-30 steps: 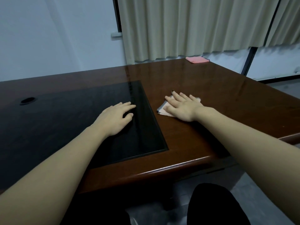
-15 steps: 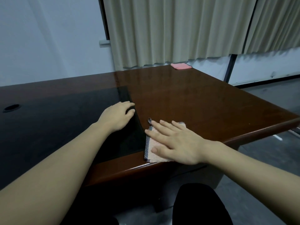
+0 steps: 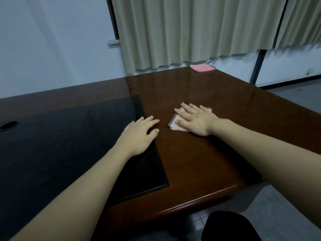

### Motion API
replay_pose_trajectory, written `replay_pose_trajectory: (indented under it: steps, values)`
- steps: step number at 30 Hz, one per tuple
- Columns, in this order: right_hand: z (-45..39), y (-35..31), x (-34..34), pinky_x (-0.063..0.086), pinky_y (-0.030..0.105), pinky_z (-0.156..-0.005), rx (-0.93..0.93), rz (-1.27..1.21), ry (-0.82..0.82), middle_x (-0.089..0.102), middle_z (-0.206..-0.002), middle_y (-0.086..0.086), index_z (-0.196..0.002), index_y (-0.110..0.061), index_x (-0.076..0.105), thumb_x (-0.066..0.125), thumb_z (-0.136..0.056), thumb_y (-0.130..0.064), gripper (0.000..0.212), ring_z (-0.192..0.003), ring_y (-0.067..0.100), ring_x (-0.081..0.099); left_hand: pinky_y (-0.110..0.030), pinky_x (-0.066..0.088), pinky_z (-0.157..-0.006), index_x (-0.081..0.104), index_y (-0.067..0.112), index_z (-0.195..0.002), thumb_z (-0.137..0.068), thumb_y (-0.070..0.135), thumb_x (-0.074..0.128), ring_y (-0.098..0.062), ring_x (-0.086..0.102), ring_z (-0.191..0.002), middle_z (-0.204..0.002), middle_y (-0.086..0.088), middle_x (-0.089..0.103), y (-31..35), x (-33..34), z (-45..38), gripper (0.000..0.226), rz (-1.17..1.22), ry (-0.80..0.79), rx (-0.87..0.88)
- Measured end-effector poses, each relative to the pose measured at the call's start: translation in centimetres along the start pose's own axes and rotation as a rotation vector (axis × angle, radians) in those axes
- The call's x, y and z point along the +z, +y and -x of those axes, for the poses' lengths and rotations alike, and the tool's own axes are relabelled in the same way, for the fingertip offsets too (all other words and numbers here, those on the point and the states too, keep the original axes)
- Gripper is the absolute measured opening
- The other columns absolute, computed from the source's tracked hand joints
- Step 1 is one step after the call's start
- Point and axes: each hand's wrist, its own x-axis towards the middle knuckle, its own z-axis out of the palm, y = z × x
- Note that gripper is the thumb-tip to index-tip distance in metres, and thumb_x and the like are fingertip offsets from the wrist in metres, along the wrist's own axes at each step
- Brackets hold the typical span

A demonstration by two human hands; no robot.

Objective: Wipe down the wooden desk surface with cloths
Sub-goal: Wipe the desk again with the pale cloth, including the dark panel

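Pale cloth (image 3: 175, 125) under right hand (image 3: 196, 120), pinned flat to desk (image 3: 199, 164). Fingers (image 3: 190, 107) straight and spread, palm down, nothing curled round the fabric; thumb stretched along the cloth's left side. Dark stitched edge of cloth peeking out left of the thumb and ahead of the fingertips, one pale corner showing past the little finger. Wrist and forearm trailing back right of the grip, toward the desk's near right edge.

Left hand (image 3: 139, 136) just left of that grip, well apart from the cloth, palm down with fingers relaxed and nearly straight, holding nothing. Heel of hand on black inset (image 3: 69, 145), fingertips reaching across the inset's right border onto brown wood. Narrow strip of bare wood between thumb tip and cloth.

Far ahead of the grip and slightly right, pink cloth (image 3: 202, 67) folded flat at the desk's far corner, touched by neither hand. Far left of both hands, round grommet hole (image 3: 8, 125) in the dark panel. Beige curtain (image 3: 191, 32) hanging behind the far edge, grey wall (image 3: 52, 40) to its left. Below the grip, past the rounded front edge, dark trouser knee (image 3: 229, 226) over grey floor (image 3: 286, 214).

No brand, label or readable writing on cloths, desk or wall.
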Motion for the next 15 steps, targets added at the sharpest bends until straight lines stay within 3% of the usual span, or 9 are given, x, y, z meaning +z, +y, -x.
replay_pose_trajectory:
  steps: [5, 15]
  values:
    - [-1.8, -0.8, -0.2, -0.002, 0.048, -0.125, 0.074, -0.022, 0.008, -0.012, -0.17, 0.0, -0.162, -0.037, 0.001, 0.014, -0.103, -0.064, 0.066, -0.157, 0.024, -0.006, -0.04, 0.006, -0.126, 0.031, 0.037, -0.156, -0.108, 0.046, 0.033, -0.016, 0.011, -0.155, -0.167, 0.011, 0.018, 0.0, 0.0, 0.2, 0.049, 0.025, -0.01, 0.001]
    - [11.7, -1.9, 1.7, -0.009, 0.04, -0.125, -0.171, 0.004, -0.017, -0.018, -0.168, -0.006, -0.159, -0.043, -0.007, 0.012, -0.101, -0.065, 0.065, -0.155, 0.015, -0.016, -0.041, 0.007, -0.126, 0.025, 0.037, -0.158, -0.109, 0.046, 0.028, -0.018, 0.009, -0.156, -0.168, 0.009, 0.014, 0.2, 0.1, 0.4, 0.051, -0.019, -0.032, -0.003]
